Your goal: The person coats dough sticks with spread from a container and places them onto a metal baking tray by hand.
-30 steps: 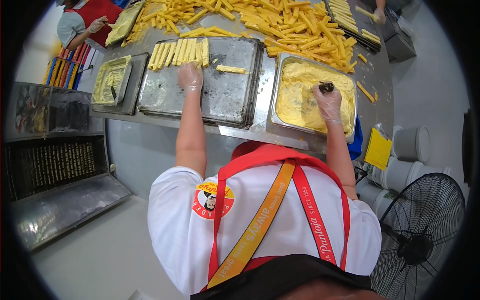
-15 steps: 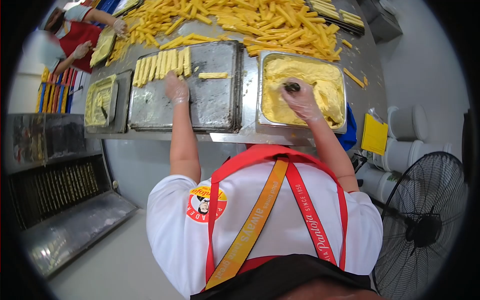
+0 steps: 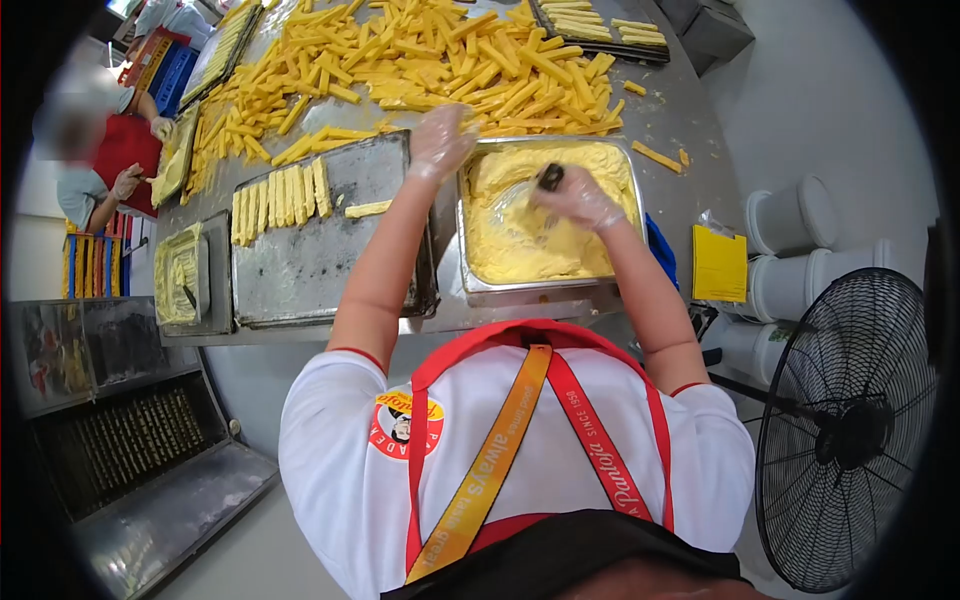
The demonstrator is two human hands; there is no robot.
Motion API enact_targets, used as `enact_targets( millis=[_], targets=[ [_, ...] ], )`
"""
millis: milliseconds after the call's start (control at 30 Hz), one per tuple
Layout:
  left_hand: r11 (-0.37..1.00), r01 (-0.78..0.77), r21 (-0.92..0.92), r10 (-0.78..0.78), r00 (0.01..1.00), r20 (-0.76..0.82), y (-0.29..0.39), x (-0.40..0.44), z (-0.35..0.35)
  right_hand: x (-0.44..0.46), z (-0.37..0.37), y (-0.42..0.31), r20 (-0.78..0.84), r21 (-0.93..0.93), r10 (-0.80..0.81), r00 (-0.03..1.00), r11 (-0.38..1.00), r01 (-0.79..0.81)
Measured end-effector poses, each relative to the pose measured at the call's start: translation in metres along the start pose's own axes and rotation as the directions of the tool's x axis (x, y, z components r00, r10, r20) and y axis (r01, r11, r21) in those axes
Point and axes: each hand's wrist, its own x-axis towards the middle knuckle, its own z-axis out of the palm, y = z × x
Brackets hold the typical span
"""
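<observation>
My left hand (image 3: 440,142), in a clear plastic glove, reaches to the near edge of a heap of yellow sticks (image 3: 500,70). Its fingertips are blurred, so whether they grip a stick is unclear. In my gloved right hand (image 3: 582,200) is a black-handled spatula (image 3: 550,178), its blade smeared by motion. It is over a deep metal pan (image 3: 545,291) of pale yellow cream (image 3: 510,255). Left of the pan lies a dark baking tray (image 3: 320,270). A row of cream-coated sticks (image 3: 280,203) and one separate coated stick (image 3: 368,209) rest on it.
A smaller cream-smeared pan (image 3: 180,275) stands at the table's left end. Across the table, a person in a red apron (image 3: 128,150) holds a cream-covered tray (image 3: 177,158). White buckets (image 3: 790,215) and a large black fan (image 3: 850,430) stand to the right.
My left hand has left the row of coated sticks and moved right and away, to the heap. The spatula has shifted within the cream. The whole view has also shifted.
</observation>
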Motion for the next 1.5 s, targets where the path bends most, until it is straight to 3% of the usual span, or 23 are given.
enact_targets(
  millis=[67, 100, 133, 200, 267, 300, 400, 433, 467, 533, 633, 733, 767, 800, 867, 900, 967, 1033, 1133, 1233, 1333, 1433, 1500],
  targets=[
    [0.995, 0.027, 0.095, -0.049, 0.970, 0.238, 0.019, 0.032, 0.028, 0.016, -0.022, 0.020, -0.260, -0.025, 0.085, 0.962, 0.995, -0.094],
    [0.989, 0.043, 0.145, -0.096, 0.921, 0.379, 0.031, 0.048, 0.035, 0.013, -0.027, 0.010, -0.392, -0.227, 0.015, 0.920, 0.967, -0.113],
    [0.979, 0.051, 0.197, -0.146, 0.849, 0.508, 0.039, 0.063, 0.042, 0.009, -0.022, 0.005, -0.333, -0.321, -0.093, 0.938, 0.947, -0.019],
    [0.965, 0.062, 0.254, -0.188, 0.839, 0.510, 0.034, 0.079, 0.080, -0.002, -0.005, -0.007, -0.184, -0.479, -0.287, 0.940, 0.861, 0.170],
    [0.950, 0.071, 0.303, -0.224, 0.833, 0.507, 0.023, 0.090, 0.123, -0.014, 0.005, -0.021, 0.084, -0.325, -0.308, 0.948, 0.891, 0.318],
    [0.943, 0.074, 0.325, -0.239, 0.830, 0.504, 0.013, 0.095, 0.142, -0.014, 0.001, -0.024, 0.189, -0.183, -0.272, 0.944, 0.934, 0.306],
    [0.941, 0.076, 0.330, -0.236, 0.846, 0.478, 0.008, 0.095, 0.148, 0.009, -0.016, 0.008, -0.035, -0.069, 0.052, 0.998, 0.996, -0.054],
    [0.944, 0.077, 0.322, -0.229, 0.855, 0.466, 0.009, 0.093, 0.144, 0.012, -0.028, 0.012, -0.207, -0.155, 0.029, 0.978, 0.986, -0.062],
    [0.956, 0.106, 0.273, -0.218, 0.882, 0.418, 0.012, 0.091, 0.135, 0.009, -0.035, 0.000, -0.298, -0.342, -0.027, 0.954, 0.936, -0.081],
    [0.973, 0.151, 0.174, -0.200, 0.927, 0.316, 0.020, 0.081, 0.104, 0.001, -0.026, 0.005, -0.212, -0.518, -0.302, 0.929, 0.841, 0.156],
    [0.999, 0.052, -0.017, -0.047, 0.975, 0.218, 0.026, 0.058, 0.054, -0.027, -0.018, -0.022, 0.174, -0.345, -0.336, 0.926, 0.860, 0.377],
    [0.959, 0.096, -0.268, -0.033, 0.972, 0.232, 0.033, 0.023, 0.013, -0.009, -0.035, 0.000, 0.139, -0.224, 0.052, 0.989, 0.974, -0.020],
    [0.885, 0.287, -0.366, -0.165, 0.930, 0.329, 0.050, 0.006, -0.012, 0.001, -0.047, 0.007, 0.010, -0.227, 0.128, 0.992, 0.966, -0.122],
    [0.837, 0.315, -0.448, -0.168, 0.926, 0.339, 0.052, -0.015, -0.014, 0.006, -0.053, 0.009, -0.117, -0.220, 0.203, 0.972, 0.949, -0.225],
    [0.717, 0.355, -0.600, -0.167, 0.923, 0.346, 0.047, -0.046, -0.005, 0.003, -0.047, 0.010, -0.346, -0.379, -0.079, 0.935, 0.923, -0.063],
    [0.771, 0.306, -0.559, -0.136, 0.936, 0.326, 0.046, -0.058, -0.004, 0.002, -0.044, 0.009, -0.430, -0.467, -0.228, 0.873, 0.884, 0.000],
    [0.860, 0.207, -0.467, -0.069, 0.953, 0.295, 0.044, -0.078, 0.000, -0.002, -0.033, 0.002, -0.422, 0.076, -0.110, 0.900, 0.985, 0.156],
    [0.857, 0.256, -0.447, -0.145, 0.953, 0.267, 0.044, -0.087, 0.004, -0.012, -0.026, -0.021, -0.263, 0.617, 0.024, 0.965, 0.772, 0.149],
    [0.886, 0.227, -0.405, -0.150, 0.966, 0.212, 0.043, -0.091, 0.005, -0.003, -0.012, -0.006, -0.192, 0.659, 0.125, 0.973, 0.751, 0.034],
    [0.915, 0.201, -0.351, -0.139, 0.971, 0.195, 0.041, -0.094, 0.005, 0.020, -0.009, 0.045, -0.352, 0.259, 0.186, 0.917, 0.961, -0.095],
    [0.932, 0.118, -0.342, -0.087, 0.991, 0.103, 0.033, -0.097, 0.013, -0.005, -0.013, -0.002, -0.355, 0.275, 0.086, 0.931, 0.961, 0.016],
    [0.946, 0.103, -0.309, -0.072, 0.991, 0.111, 0.031, -0.097, 0.011, -0.015, -0.004, -0.027, -0.236, 0.636, 0.073, 0.969, 0.765, 0.097],
    [0.951, 0.128, -0.281, -0.097, 0.988, 0.119, 0.030, -0.098, 0.007, 0.006, -0.004, 0.015, -0.292, 0.333, 0.086, 0.952, 0.943, 0.017]
  ],
)
